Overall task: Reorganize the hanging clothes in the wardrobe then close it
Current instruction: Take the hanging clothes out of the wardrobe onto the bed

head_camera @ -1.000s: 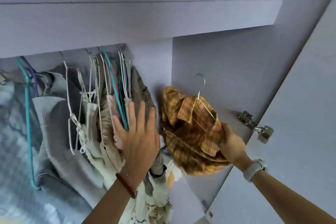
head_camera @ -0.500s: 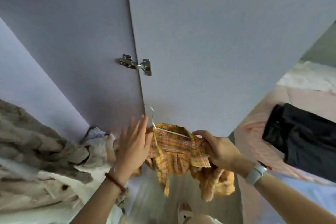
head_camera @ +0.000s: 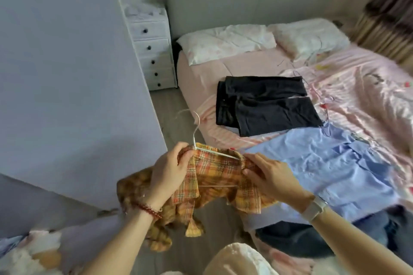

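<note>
— Hands?
— Left hand (head_camera: 166, 172) curled round the left shoulder of the orange plaid shirt (head_camera: 214, 183), fingertips pinching cloth right at the neck of the white hanger (head_camera: 202, 140). Red bead bracelet (head_camera: 148, 210) on that wrist.
— And the other?
— Right hand (head_camera: 271, 176) gripping the shirt's right shoulder, thumb and fingers closed on the collar edge over the hanger's arm. Pale watch (head_camera: 315, 207) on the wrist.
— Where exactly?
— Held in the air, near and centre, above the wooden floor (head_camera: 172, 118), between the lilac wardrobe door (head_camera: 73, 73) on the left and the bed (head_camera: 201, 78) on the right. Still on the hanger, hook sticking up and slightly to the far left, clear of everything. Hem and one sleeve drooping low on the near left.
— On the bed?
— Black folded garment (head_camera: 266, 108) spread in the middle, with a light blue shirt (head_camera: 330, 172) laid flat just nearer, overlapping the mattress edge. Dark jeans (head_camera: 380, 225) nearest, partly under the blue shirt. Two pillows (head_camera: 228, 42) at the far end, by the headboard.
— Beyond the door?
— White chest of drawers (head_camera: 154, 58) with dark knobs, far left, beside the bed.
</note>
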### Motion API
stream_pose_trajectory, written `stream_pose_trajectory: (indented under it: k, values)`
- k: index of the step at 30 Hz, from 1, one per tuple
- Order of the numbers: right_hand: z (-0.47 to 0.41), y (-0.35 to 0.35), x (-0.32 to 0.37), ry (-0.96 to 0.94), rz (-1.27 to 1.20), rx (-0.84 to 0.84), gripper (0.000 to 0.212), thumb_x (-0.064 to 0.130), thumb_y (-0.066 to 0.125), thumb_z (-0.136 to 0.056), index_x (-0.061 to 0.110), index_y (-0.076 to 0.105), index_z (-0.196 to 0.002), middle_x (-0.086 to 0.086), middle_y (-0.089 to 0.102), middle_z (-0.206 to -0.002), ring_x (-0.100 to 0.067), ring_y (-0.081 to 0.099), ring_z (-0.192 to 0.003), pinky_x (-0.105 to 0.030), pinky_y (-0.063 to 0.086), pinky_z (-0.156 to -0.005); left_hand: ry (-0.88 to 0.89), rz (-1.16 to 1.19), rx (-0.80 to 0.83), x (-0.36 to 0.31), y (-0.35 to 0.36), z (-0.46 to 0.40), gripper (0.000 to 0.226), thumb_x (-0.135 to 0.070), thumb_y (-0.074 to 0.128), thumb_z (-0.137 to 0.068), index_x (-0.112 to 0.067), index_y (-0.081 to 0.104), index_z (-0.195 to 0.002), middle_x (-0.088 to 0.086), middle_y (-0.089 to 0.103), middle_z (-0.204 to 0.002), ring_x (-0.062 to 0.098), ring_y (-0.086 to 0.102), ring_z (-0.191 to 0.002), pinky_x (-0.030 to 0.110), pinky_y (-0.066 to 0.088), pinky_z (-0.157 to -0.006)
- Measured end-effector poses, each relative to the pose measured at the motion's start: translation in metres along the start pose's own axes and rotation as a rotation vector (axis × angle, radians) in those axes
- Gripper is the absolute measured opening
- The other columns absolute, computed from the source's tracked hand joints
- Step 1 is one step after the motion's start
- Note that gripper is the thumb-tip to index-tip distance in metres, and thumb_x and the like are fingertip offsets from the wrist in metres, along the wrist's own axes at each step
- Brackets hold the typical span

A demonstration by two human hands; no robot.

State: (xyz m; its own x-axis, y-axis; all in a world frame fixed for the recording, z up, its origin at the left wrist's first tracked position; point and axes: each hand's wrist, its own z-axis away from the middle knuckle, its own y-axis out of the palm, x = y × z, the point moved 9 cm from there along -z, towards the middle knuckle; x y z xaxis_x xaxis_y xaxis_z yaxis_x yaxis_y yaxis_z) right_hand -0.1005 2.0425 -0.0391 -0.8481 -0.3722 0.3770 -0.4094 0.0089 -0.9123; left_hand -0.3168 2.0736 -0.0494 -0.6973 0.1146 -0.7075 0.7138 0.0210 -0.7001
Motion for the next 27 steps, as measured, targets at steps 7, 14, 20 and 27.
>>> stream_pose_trajectory:
  k: [7,14,20,27]
  values:
    - [0.038,-0.088,-0.147,0.323,0.052,-0.366,0.032,0.041,0.041,-0.084,0.02,0.065,-0.082,0.006,0.067,-0.066,-0.017,0.061,-0.049,-0.019,0.037,-0.041,0.207,-0.067,-0.001,-0.147,0.101,-0.084,0.027,-0.033,0.051,-0.093,-0.016,0.065,-0.108,-0.001,0.065,-0.099,0.015,0.059,-0.091,0.018,0.045,-0.074]
    - [0.141,-0.164,-0.332,0.831,0.016,-0.535,0.018,0.027,0.062,-0.087,0.009,0.066,-0.087,-0.012,0.067,-0.068,-0.034,0.063,-0.064,-0.035,0.044,-0.054,0.441,-0.196,0.354,-0.285,0.296,-0.124,0.054,-0.035,0.037,-0.096,-0.021,0.021,-0.146,0.002,0.017,-0.154,0.018,0.006,-0.143,0.037,0.005,-0.116]
    - [0.212,-0.18,-0.457,1.049,0.061,-0.531,0.025,0.028,0.058,-0.088,0.006,0.066,-0.097,-0.018,0.069,-0.08,-0.036,0.064,-0.072,-0.035,0.045,-0.058,0.391,-0.262,0.725,-0.325,0.439,-0.124,0.055,-0.032,0.036,-0.098,-0.026,0.012,-0.148,-0.003,0.002,-0.156,0.016,-0.004,-0.143,0.041,0.006,-0.117]
    - [0.24,-0.135,-0.581,1.34,0.076,-0.378,0.036,0.034,0.041,-0.097,0.006,0.058,-0.112,-0.021,0.064,-0.102,-0.037,0.06,-0.093,-0.031,0.034,-0.064,0.135,-0.371,0.996,-0.252,0.55,-0.103,0.056,-0.031,0.034,-0.099,-0.025,0.008,-0.148,-0.002,-0.006,-0.156,0.022,-0.008,-0.143,0.042,0.005,-0.116]
